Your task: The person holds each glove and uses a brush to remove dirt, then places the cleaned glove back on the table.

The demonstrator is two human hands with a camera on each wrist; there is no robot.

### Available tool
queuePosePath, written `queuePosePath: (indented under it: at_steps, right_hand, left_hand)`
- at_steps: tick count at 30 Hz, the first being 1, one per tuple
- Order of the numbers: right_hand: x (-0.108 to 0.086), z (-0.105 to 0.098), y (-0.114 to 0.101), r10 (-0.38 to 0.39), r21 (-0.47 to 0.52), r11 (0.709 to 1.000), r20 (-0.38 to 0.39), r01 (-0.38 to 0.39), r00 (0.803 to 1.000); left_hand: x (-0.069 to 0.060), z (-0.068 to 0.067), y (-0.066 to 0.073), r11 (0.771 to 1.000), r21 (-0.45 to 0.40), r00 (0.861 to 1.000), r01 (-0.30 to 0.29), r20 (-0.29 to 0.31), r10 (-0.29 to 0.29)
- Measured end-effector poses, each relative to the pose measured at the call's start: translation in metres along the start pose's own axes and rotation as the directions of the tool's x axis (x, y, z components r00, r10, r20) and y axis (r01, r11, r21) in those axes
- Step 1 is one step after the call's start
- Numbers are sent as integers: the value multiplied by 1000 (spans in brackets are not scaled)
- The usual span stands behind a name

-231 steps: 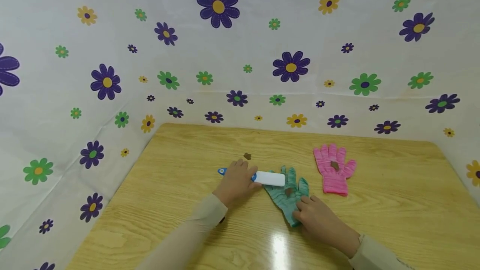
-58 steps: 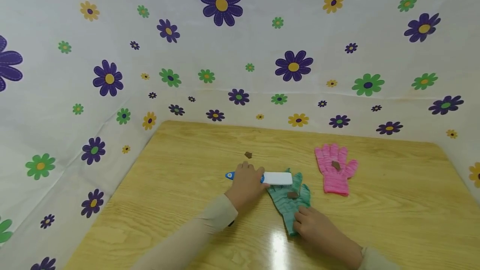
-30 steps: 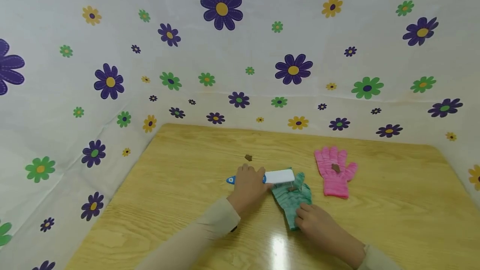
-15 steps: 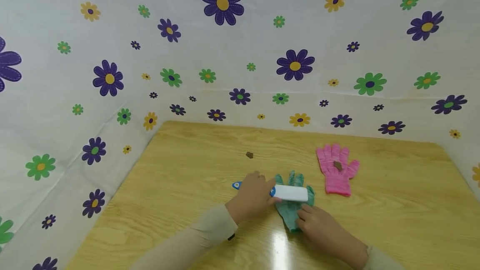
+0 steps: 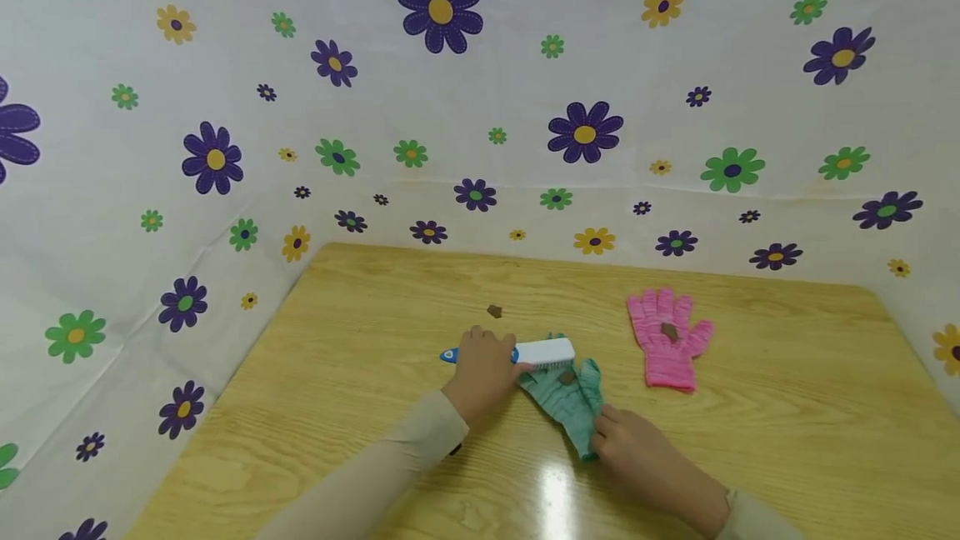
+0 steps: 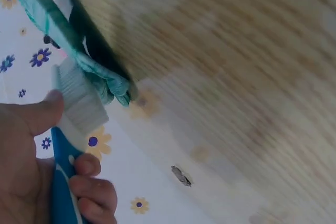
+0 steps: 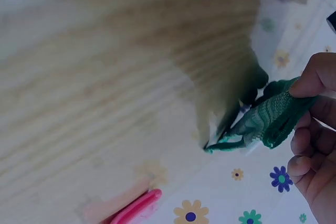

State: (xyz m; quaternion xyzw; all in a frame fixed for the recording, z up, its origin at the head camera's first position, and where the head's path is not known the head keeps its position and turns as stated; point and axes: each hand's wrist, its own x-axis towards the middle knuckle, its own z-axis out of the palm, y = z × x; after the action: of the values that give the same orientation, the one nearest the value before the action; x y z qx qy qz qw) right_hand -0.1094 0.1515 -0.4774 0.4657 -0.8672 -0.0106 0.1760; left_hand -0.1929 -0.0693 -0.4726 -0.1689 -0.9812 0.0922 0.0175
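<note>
My left hand [image 5: 483, 373] grips the blue handle of a white-headed brush [image 5: 546, 353]; its bristles meet the finger end of a green knitted glove [image 5: 573, 411]. In the left wrist view the thumb lies along the brush head [image 6: 81, 98] and the fingers curl round the handle. Near the cuff, my right hand [image 5: 637, 452] pinches the green glove [image 7: 262, 119] between thumb and finger, its edge lifted off the table. A small brown piece [image 5: 567, 377] lies on this glove, just below the bristles. Some of the glove's fingers are bunched or hidden behind the brush.
A pink glove [image 5: 670, 365] lies flat to the right, with a brown piece [image 5: 670, 331] on its palm. Another brown piece [image 5: 495, 312] is on the wooden table [image 5: 390, 298] beyond my left hand. Flower-printed white cloth [image 5: 510, 82] stands behind and at the sides.
Since half a second ago the brush has moved left and away from me, tilting so its bristles show. The green glove has shifted left, its brown piece uncovered. My right hand keeps its hold.
</note>
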Motion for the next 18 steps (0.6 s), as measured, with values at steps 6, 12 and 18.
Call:
queuePosePath:
  at_steps: [6, 12, 18]
  right_hand:
    - [2, -4, 1, 22, 18, 1000, -16, -22, 1000]
    - [-2, -3, 2, 64, 39, 997, 74, -67, 995]
    - [-6, 1, 3, 75, 50, 996, 63, -78, 995]
  left_hand:
    - [-4, -9, -2, 998, -16, 998, -57, 2, 58]
    - [-13, -25, -7, 924, -354, 976, -148, 97, 194]
    - [-18, -29, -16, 750, -657, 949, -75, 184, 257]
